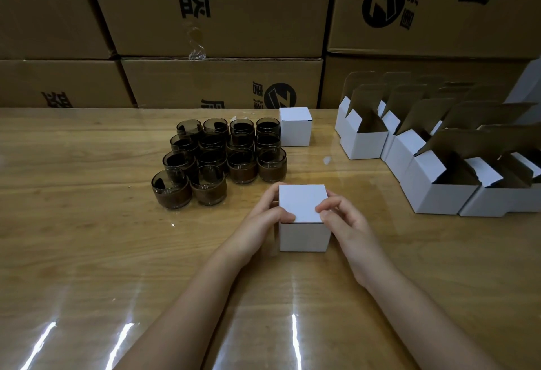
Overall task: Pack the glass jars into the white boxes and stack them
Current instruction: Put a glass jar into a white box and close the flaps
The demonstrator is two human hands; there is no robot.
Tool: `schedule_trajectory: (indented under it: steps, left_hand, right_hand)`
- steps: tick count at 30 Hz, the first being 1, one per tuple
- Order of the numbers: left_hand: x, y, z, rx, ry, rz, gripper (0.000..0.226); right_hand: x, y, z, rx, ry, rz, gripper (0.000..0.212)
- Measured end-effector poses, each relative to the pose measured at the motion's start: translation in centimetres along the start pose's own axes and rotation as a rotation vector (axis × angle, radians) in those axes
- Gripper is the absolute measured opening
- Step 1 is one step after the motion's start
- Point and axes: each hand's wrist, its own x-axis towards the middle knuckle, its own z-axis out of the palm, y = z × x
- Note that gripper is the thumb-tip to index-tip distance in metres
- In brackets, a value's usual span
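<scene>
Left hand [265, 216] and right hand [344, 222] curl round the lid edges of a closed white cardboard box [304, 236] on the wooden table [87, 223]. Dark glass jars [218, 162] cluster at its eleven o'clock, a second closed box [295, 128] at twelve, open-flapped boxes [433, 194] at two.

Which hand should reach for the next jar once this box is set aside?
Left, probably. The left hand holds the closed box on its jar side, and the glass jars stand just beyond it. The right hand is on the opposite side, nearer the open boxes.
</scene>
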Motion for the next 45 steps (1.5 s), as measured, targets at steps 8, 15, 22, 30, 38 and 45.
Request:
schedule_trajectory:
  steps: [8, 15, 22, 30, 38, 45]
  left_hand:
    - [0.1, 0.0, 0.3, 0.004, -0.001, 0.045, 0.05]
    - [-0.8, -1.6, 0.5, 0.457, 0.214, 0.421, 0.039]
    - [-0.6, -1.8, 0.2, 0.873, 0.37, 0.804, 0.024]
    - [-0.5, -2.0, -0.3, 0.901, 0.34, 0.81, 0.035]
    - [-0.8, -1.7, 0.0, 0.953, 0.368, 0.81, 0.035]
    - [-1.0, -1.1, 0.8, 1.008, 0.413, 0.823, 0.034]
  right_hand:
    - [0.0, 0.0, 0.5, -0.003, 0.03, 0.013, 0.029]
    - [-0.4, 0.1, -0.4, 0.051, -0.007, -0.036, 0.015]
    - [-0.7, 0.3, -0.2, -0.034, 0.005, -0.167, 0.012]
    - [-0.4, 0.7, -0.8, -0.161, -0.053, -0.232, 0.019]
    - [-0.2, 1.8, -1.4, -0.38, -0.063, -0.326, 0.045]
    - [-0.3, 2.0, -1.2, -0.441, -0.007, -0.362, 0.047]
